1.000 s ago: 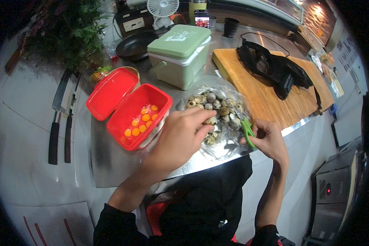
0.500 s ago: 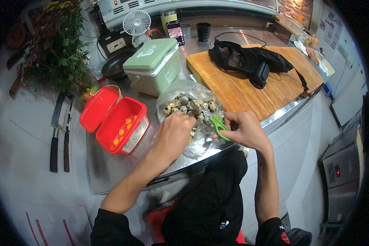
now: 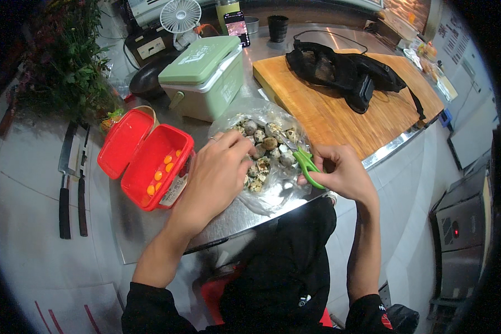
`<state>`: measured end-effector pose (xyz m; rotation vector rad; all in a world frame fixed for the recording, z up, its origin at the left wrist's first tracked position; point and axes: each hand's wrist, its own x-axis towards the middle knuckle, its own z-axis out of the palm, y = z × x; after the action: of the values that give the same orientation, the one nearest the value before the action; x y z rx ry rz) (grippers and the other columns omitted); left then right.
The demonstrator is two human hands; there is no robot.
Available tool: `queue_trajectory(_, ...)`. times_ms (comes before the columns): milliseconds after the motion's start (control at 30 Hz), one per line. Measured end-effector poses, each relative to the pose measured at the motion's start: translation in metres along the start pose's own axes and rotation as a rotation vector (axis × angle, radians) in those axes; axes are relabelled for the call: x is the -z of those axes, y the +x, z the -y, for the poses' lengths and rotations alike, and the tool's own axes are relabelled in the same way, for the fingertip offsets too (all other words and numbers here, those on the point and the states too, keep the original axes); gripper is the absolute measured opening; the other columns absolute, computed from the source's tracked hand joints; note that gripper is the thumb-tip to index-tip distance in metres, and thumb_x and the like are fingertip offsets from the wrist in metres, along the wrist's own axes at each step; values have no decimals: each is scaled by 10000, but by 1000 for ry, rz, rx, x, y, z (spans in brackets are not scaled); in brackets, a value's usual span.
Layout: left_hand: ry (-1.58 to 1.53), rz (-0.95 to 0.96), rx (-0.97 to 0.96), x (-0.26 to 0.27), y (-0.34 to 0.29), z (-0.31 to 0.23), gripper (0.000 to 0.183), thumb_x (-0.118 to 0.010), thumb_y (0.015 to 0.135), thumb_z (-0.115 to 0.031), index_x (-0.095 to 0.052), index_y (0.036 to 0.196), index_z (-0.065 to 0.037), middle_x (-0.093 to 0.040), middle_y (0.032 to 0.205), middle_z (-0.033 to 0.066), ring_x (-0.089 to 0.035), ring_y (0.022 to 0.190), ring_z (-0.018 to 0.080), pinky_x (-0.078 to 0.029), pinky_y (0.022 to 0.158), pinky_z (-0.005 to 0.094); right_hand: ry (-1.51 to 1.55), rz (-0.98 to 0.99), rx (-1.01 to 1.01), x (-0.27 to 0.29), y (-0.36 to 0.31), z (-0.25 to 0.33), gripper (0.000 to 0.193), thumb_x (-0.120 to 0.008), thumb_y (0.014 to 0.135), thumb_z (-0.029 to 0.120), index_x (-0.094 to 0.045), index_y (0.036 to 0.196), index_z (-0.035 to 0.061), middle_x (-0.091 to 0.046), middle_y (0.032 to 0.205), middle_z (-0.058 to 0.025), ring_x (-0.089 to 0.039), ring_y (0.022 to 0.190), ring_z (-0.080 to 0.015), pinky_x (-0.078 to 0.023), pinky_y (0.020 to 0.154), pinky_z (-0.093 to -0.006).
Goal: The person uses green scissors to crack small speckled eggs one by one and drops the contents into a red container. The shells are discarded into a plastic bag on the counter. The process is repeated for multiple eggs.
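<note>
My right hand (image 3: 338,171) grips green-handled scissors (image 3: 305,160), their metal blades pointing over a clear plastic bag (image 3: 273,207). Speckled quail eggs (image 3: 259,135) fill the open bag, and broken shells (image 3: 257,181) lie among them at the near side. Over the bag's left part is my left hand (image 3: 214,170), palm down; its curved thumb and forefinger stand apart beside the eggs, and the other fingers are partly hidden. Left of that hand, a red plastic box (image 3: 129,186) with its lid folded back holds several orange yolks (image 3: 158,176).
Behind the bag stands a pale green cooler box (image 3: 203,92). A wooden board (image 3: 339,131) bears a black bag with straps (image 3: 345,75). Further back are a small white fan (image 3: 180,16), a phone (image 3: 237,28) and a black cup (image 3: 277,28). Two knives (image 3: 65,206) hang at the left.
My left hand has shifted left and its fingers have spread from a pinch, uncovering more eggs and shells. My right hand and the scissors have moved slightly right. The whole view has shifted a little.
</note>
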<state>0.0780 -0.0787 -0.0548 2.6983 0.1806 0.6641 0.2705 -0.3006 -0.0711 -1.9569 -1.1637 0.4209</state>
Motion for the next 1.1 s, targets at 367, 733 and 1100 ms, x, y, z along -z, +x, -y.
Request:
queue_trajectory(367,20,190,53,3,-15,4,326,-645,917,53,-811,1188,-18,-787,1164,233,-763,1073,422,-597,958,515,-7,-14,-25,0,-2,4,560,-981,809,384,-543,669,64,-508,573,-32,-499,545,-149,-371,550,-371)
queue_trajectory(733,-31,79,150,2,-2,14,282,-656,890,80,-831,1090,-14,-787,1066,230,-773,1009,418,-601,905,502,-18,-18,-35,0,-3,6,520,-988,821,291,-544,678,61,-521,596,15,-485,585,-76,-351,536,-309)
queue_trajectory(1100,99,56,143,-18,17,12,179,-827,911,-170,-846,1066,-84,-798,1037,138,-768,968,406,-600,851,514,-22,-18,-13,-1,-3,6,519,-985,832,252,-527,687,56,-511,608,31,-472,616,-42,-353,539,-284)
